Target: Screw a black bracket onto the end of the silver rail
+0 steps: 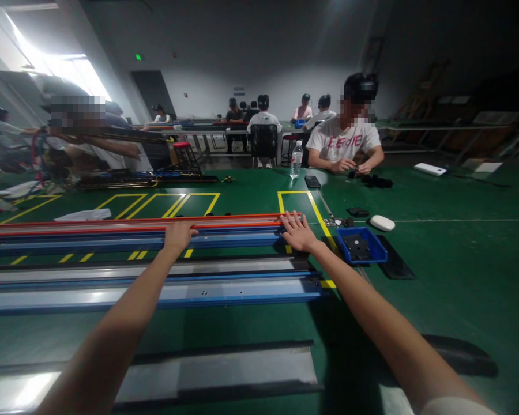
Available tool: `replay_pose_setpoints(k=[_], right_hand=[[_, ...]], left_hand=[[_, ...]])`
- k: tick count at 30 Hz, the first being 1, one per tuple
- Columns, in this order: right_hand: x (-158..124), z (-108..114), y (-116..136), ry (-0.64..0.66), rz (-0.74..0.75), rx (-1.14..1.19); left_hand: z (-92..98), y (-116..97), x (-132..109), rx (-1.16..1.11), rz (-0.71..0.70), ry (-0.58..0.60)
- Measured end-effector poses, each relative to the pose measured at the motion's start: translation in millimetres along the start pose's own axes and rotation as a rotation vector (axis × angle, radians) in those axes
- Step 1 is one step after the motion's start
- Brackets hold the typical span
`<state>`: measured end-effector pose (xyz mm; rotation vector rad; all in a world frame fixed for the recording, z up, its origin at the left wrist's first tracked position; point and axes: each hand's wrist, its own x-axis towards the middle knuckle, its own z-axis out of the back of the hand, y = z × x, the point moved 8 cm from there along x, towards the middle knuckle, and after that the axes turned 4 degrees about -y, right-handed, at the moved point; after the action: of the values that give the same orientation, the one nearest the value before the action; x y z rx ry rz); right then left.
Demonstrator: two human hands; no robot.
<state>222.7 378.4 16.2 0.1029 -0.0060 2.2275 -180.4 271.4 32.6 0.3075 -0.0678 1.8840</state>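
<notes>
A long rail with orange edges (242, 219) lies across the green table, against a long blue rail (237, 238) on its near side. My left hand (179, 236) is closed over the orange-edged rail, its thumb pointing right and its other fingertips hidden on the far side. At the right end of these rails, my right hand (297, 231) rests with its fingers stretched and spread. Closer to me lie a grey rail with dark edges (242, 264) and a blue-edged silver rail (259, 288). A wide silver channel (225, 372) lies nearest to me.
A blue bin (362, 246) with black parts stands right of my right hand, beside a black flat piece (395, 262) and a white oval object (382, 223). Beyond are a water bottle (296, 160), a phone (312, 182) and a seated co-worker (346, 141). Another person is at left.
</notes>
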Motion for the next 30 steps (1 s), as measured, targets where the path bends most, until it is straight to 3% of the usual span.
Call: replay_pose_setpoints(k=[13,20,24,30], right_hand=[[-3.7,4.3,3.7,-0.100,0.014,-0.031],[-26.1,31.9,18.8,-0.176,0.004,-0.018],[-51.5,43.2,34.2,-0.153,0.050,0.022],[-91.1,33.6,74.5,0.004,0.207,0.099]], left_hand=[[-4.2,4.8,4.1,-0.008,-0.011,0.023],[4.3,5.3,-7.0,-0.101,-0.208,-0.011],[11.3,31.5,-35.6,-0.172,-0.289,-0.017],[8.6,95.3,-81.9,-0.243,-0.342,0.128]])
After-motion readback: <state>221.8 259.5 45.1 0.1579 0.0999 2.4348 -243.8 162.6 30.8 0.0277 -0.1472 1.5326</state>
